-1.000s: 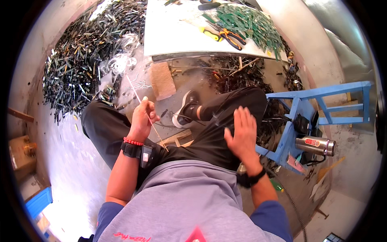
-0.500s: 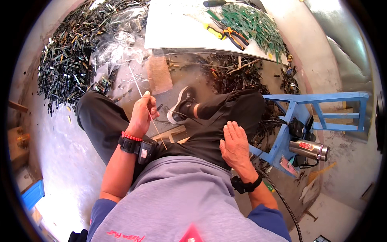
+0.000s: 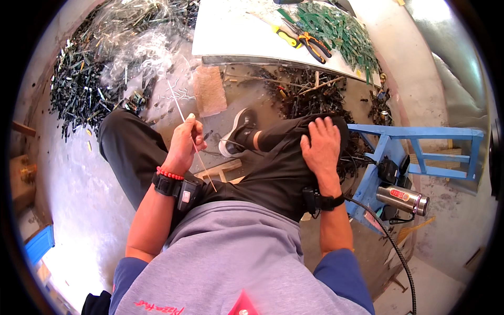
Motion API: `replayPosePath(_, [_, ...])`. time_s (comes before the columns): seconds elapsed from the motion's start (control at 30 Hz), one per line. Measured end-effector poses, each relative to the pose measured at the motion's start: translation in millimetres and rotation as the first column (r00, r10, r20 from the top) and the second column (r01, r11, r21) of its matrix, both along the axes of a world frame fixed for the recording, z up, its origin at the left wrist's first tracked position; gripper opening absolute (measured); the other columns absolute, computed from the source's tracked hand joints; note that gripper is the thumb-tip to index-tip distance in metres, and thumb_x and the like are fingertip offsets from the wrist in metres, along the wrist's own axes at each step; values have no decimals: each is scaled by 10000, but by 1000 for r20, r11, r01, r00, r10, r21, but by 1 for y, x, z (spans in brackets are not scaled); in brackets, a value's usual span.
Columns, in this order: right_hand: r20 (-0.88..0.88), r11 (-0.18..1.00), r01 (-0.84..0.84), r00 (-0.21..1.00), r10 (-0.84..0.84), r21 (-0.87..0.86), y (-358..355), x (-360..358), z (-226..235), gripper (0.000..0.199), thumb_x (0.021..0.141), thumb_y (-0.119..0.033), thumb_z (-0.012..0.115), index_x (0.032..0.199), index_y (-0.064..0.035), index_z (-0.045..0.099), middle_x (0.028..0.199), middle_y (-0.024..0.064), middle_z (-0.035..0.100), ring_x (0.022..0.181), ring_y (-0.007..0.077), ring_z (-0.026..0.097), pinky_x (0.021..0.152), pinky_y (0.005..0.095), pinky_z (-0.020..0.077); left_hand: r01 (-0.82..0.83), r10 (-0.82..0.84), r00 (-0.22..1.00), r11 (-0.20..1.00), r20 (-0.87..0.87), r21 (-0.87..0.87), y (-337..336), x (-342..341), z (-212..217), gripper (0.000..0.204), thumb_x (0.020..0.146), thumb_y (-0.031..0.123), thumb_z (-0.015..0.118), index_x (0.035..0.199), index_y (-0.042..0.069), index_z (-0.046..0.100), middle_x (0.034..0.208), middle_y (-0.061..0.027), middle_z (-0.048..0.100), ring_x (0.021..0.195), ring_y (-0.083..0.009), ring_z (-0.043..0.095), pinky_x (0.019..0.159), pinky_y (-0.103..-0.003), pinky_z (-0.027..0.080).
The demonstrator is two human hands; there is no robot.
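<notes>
My left hand point(image 3: 182, 144) is closed round a long thin stick point(image 3: 205, 170), pale at its upper end and brownish below. The stick slants from above the thumb down towards my lap. Flat on my right thigh near the knee lies my right hand point(image 3: 321, 148), holding nothing, its fingers extended and slightly blurred. Beyond the left hand, several short whitish pieces point(image 3: 181, 93) are scattered on the floor next to a rough brown board point(image 3: 210, 90).
A white tabletop point(image 3: 231, 39) bears pliers point(image 3: 313, 46), a yellow-handled tool point(image 3: 286, 37) and green strips point(image 3: 336, 31). Dark strips point(image 3: 79, 86) and clear plastic point(image 3: 139, 60) heap at far left. A blue stool point(image 3: 370, 181) carries a steel flask point(image 3: 401, 198); a black cable point(image 3: 391, 236) passes my right arm.
My right hand has slid forward along the thigh towards the knee. The left hand keeps the stick and has shifted only slightly. The view has moved a little.
</notes>
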State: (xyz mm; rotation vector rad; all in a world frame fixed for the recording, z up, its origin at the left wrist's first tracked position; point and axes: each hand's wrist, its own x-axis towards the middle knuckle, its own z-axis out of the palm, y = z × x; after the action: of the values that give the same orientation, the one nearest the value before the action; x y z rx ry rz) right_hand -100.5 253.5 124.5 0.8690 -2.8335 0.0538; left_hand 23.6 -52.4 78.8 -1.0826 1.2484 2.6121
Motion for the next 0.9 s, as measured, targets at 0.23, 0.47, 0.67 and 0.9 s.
replayPosePath(0.23, [139,996,-11,990,-2,90,23,53,13,478,806,-204,597,1199,58,526,1274,212,515,1228,342,447,1048,444,315,-36,36,999,999,17,-15,1,-4,1,404,983,403,414,717,105,473,518,30,394,414,-89,339,569,-273,436])
replayPosePath(0.47, [171,996,-15,985,-1,93,18,73,15,501,806,-212,602,1216,65,519,1288,218,507,1237,338,445,1057,438,308,36,-36,999,999,26,-27,3,-7,1,401,974,403,427,717,100,477,548,24,396,476,-91,374,515,-252,397])
replayPosePath(0.67, [249,995,-95,965,88,15,7,83,20,496,748,-194,656,1153,73,553,1226,217,547,1198,343,477,1037,436,333,20,-20,1000,1000,16,-22,3,-5,1,398,976,395,424,716,99,477,551,24,390,474,-93,367,518,-256,400])
replayPosePath(0.9, [255,965,-141,947,197,-220,-10,72,15,334,717,-139,692,1002,20,618,1102,180,597,1088,352,530,959,441,390,13,-13,1000,999,16,-39,3,-3,0,400,978,393,422,717,94,473,545,25,383,458,-94,355,536,-268,414])
